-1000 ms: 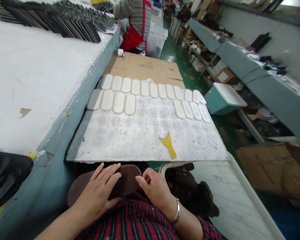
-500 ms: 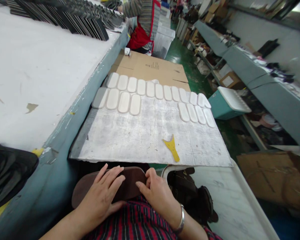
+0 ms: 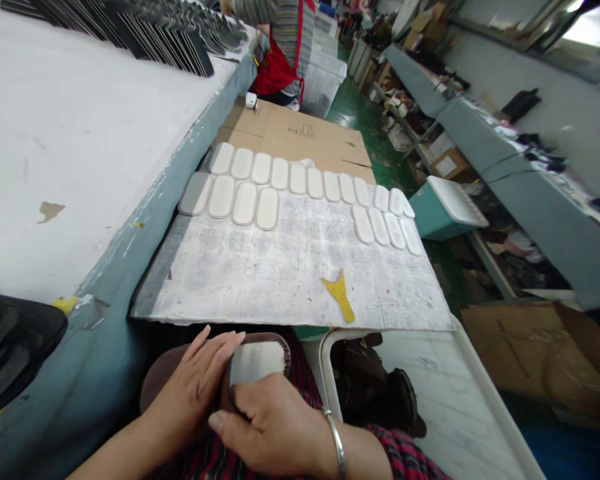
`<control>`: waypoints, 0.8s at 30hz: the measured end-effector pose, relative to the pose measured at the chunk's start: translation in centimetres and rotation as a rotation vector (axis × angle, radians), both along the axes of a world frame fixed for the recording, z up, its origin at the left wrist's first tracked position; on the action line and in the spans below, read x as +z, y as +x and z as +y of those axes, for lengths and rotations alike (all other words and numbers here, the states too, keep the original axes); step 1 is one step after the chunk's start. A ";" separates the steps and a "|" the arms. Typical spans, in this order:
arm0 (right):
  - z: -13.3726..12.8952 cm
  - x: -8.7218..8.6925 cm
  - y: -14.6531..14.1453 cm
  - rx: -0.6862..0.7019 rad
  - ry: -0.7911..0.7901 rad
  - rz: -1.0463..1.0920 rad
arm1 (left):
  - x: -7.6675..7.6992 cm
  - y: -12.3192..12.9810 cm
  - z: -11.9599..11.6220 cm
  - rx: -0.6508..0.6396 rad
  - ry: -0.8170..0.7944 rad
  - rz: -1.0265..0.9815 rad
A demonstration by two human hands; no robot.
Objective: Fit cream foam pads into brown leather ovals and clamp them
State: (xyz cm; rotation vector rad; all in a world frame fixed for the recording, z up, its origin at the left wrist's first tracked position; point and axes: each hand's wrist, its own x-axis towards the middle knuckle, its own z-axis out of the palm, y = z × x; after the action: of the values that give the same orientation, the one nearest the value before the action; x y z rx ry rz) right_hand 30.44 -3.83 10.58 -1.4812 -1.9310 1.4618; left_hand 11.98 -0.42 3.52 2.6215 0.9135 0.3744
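Fingers extended, your left hand lies on one brown piece before the bench; your right hand pinches it. Beyond lie one yellow forked piece, then eight pale ovals in the nearer row.

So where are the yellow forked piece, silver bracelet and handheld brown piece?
Yellow forked piece (image 3: 342, 297), head view: middle of its body.
Silver bracelet (image 3: 337, 437), head view: middle of the visible band.
Handheld brown piece (image 3: 160, 375), head view: its exposed left end.
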 end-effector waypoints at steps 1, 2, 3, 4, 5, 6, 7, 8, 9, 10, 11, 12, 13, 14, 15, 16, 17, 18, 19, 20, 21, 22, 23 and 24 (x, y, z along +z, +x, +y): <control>0.0 0.1 0.1 -0.005 -0.009 -0.001 | 0.0 -0.1 0.1 0.005 -0.004 0.030; 0.0 -0.1 0.6 -0.049 -0.036 -0.013 | 0.1 -0.2 0.1 0.011 -0.002 0.063; -0.2 -0.6 1.2 -0.124 -0.077 -0.031 | 0.1 -0.2 0.2 0.013 0.004 0.092; -0.4 -1.2 1.9 -0.206 -0.137 -0.046 | 0.1 -0.1 0.2 0.013 0.016 0.117; -0.7 -1.9 2.6 -0.285 -0.205 -0.055 | 0.1 0.0 0.2 0.009 0.026 0.137; -1.1 -2.6 3.3 -0.352 -0.270 -0.054 | 0.2 0.1 0.2 0.004 0.038 0.150; -1.4 -3.3 4.0 -0.399 -0.325 -0.046 | 0.2 0.3 0.1 0.002 0.049 0.155; -1.7 -3.9 4.4 -0.426 -0.363 -0.035 | 0.3 0.6 0.1 -0.008 0.060 0.155; -2.0 -4.4 4.7 -0.441 -0.378 -0.030 | 0.3 0.8 0.1 -0.015 0.069 0.154; -2.2 -4.8 5.0 -0.450 -0.376 -0.027 | 0.4 1.0 0.1 -0.015 0.074 0.153; -2.3 -5.0 5.1 -0.454 -0.364 -0.028 | 0.5 1.3 0.0 -0.013 0.073 0.154; -2.4 -5.2 5.1 -0.453 -0.354 -0.029 | 0.6 1.5 0.0 -0.007 0.069 0.154; -2.4 -5.3 5.2 -0.450 -0.346 -0.029 | 0.7 1.7 0.0 0.002 0.062 0.153; -2.4 -5.5 5.2 -0.442 -0.345 -0.025 | 0.7 1.9 0.0 0.013 0.052 0.148; -2.3 -5.6 5.3 -0.433 -0.349 -0.021 | 0.8 2.0 0.0 0.023 0.044 0.136; -2.3 -5.7 5.4 -0.423 -0.353 -0.016 | 0.8 2.2 -0.1 0.025 0.041 0.118; -2.3 -5.9 5.5 -0.416 -0.354 -0.014 | 0.8 2.2 0.0 0.024 0.038 0.109; -2.2 -6.0 5.7 -0.409 -0.350 -0.015 | 0.8 2.3 0.0 0.030 0.037 0.102; -2.2 -6.0 5.8 -0.404 -0.342 -0.018 | 0.8 2.3 0.0 0.026 0.039 0.105; -2.2 -6.1 5.9 -0.401 -0.333 -0.024 | 0.8 2.4 0.0 0.010 0.042 0.114; -2.2 -6.1 6.0 -0.400 -0.323 -0.030 | 0.8 2.4 0.1 -0.007 0.044 0.123; -2.1 -6.1 6.1 -0.399 -0.315 -0.034 | 0.8 2.5 0.1 -0.016 0.045 0.126; -2.1 -6.0 6.1 -0.399 -0.312 -0.034 | 0.8 2.6 0.1 -0.014 0.049 0.115; -2.0 -5.9 6.1 -0.399 -0.313 -0.031 | 0.8 2.8 0.1 -0.007 0.048 0.106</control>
State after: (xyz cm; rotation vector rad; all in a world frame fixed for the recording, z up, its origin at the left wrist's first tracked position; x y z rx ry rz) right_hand 36.54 -5.86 4.64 -1.8983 -1.3523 1.6014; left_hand 14.78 -0.32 4.30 2.7096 0.9400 0.2607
